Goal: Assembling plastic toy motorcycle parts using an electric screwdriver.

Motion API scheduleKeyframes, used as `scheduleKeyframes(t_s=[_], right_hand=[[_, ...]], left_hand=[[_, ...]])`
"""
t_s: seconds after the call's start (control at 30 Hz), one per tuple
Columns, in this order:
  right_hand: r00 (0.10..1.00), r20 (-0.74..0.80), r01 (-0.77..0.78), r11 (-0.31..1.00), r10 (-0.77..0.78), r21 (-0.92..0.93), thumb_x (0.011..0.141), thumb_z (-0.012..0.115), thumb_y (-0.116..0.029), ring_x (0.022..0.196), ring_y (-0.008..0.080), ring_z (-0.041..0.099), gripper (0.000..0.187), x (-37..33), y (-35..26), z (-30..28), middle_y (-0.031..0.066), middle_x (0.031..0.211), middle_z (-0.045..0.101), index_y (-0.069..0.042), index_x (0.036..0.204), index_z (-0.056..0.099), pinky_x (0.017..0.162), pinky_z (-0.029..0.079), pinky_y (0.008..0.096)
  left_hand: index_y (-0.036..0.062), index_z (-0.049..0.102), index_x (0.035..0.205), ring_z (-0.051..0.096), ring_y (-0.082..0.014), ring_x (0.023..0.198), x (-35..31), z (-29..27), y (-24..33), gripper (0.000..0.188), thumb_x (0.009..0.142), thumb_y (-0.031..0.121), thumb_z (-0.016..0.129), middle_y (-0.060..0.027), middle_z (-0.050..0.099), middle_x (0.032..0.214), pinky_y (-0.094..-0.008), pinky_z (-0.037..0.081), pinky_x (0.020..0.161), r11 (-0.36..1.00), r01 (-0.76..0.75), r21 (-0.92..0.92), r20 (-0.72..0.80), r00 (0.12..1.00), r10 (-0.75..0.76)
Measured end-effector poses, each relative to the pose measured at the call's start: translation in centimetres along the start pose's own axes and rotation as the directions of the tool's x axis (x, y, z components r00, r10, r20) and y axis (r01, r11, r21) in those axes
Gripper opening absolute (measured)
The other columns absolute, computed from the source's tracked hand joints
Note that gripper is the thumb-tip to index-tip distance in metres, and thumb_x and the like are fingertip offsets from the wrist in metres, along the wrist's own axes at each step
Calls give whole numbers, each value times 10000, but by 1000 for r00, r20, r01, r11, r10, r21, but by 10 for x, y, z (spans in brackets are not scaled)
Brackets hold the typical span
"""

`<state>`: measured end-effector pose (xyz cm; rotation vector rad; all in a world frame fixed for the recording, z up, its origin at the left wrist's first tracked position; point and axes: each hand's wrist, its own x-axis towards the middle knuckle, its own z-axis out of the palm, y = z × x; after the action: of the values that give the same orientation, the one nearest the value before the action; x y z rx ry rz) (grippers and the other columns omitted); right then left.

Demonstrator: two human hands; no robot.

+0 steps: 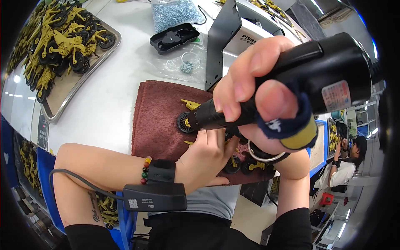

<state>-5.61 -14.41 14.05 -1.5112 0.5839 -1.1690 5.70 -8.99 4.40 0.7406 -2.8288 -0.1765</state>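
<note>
My right hand [266, 79] is wrapped around a black electric screwdriver [316, 68], its narrow end pointing left and down. That end reaches over a yellow and black toy motorcycle [183, 122] on a brown towel [156, 133]. My left hand [208, 152] lies low on the towel with its fingers curled against the toy; the screwdriver and the fingers hide much of it. Other toy motorcycles [252, 165] lie at the towel's near right edge, beside my left hand. The screwdriver's tip and any screw under it cannot be seen.
A metal tray [79, 89] heaped with yellow toy motorcycles stands at the left. Beyond the towel are a bag of screws [177, 14], a black plastic shell [174, 38], a clear ring with loose screws [190, 63] and a dark boxy machine [223, 31]. Another person [343, 166] sits far right.
</note>
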Motion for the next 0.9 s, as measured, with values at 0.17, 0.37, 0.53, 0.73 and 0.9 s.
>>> scheduleKeyframes(t_s=[0.17, 0.37, 0.53, 0.73, 0.9], right_hand=[[998, 67, -17, 996, 11, 90, 730, 750, -222, 623, 159, 531, 370, 1, -1, 14, 53, 748, 508, -87, 907, 454, 644, 440, 313], [998, 47, -35, 999, 34, 20, 731, 752, -197, 628, 145, 531, 355, 0, -2, 15, 45, 727, 518, -90, 895, 456, 624, 450, 284], [972, 171, 130, 973, -164, 191, 824, 615, -237, 563, 158, 530, 248, 16, 0, -15, 45, 729, 509, -73, 927, 460, 551, 446, 307], [938, -185, 279, 955, -294, -104, 849, 483, -197, 615, 144, 437, 156, 5, -75, -46, 45, 776, 417, -54, 885, 433, 644, 352, 299], [920, -186, 342, 939, -344, -43, 843, 458, -284, 597, 181, 497, 269, 9, -50, -69, 79, 797, 478, -29, 919, 497, 601, 406, 319]], left_hand=[[-14, 477, 1146, 512, -326, 908, 1, -8, 1, 882, 618, 684, 587, -219, 530, 990, -437, 395, 852, 999, 32, -14, 15, 999, -32], [-50, 482, 1126, 504, -398, 978, 2, -2, 3, 904, 619, 693, 573, -241, 542, 959, -510, 370, 906, 996, -45, 82, -8, 999, 46], [-29, 408, 1268, 432, -467, 1096, 0, 3, 2, 983, 644, 723, 516, -343, 454, 1148, -517, 354, 935, 998, -1, 70, 49, 999, -2], [-24, 306, 1339, 302, -515, 1210, 7, -5, 3, 1035, 654, 728, 498, -410, 294, 1277, -511, 348, 949, 996, 10, 89, -7, 1000, -10], [-48, 298, 1333, 322, -522, 1197, 4, -2, 0, 1058, 636, 710, 542, -423, 297, 1265, -505, 369, 934, 999, 8, 45, -25, 1000, -6]])
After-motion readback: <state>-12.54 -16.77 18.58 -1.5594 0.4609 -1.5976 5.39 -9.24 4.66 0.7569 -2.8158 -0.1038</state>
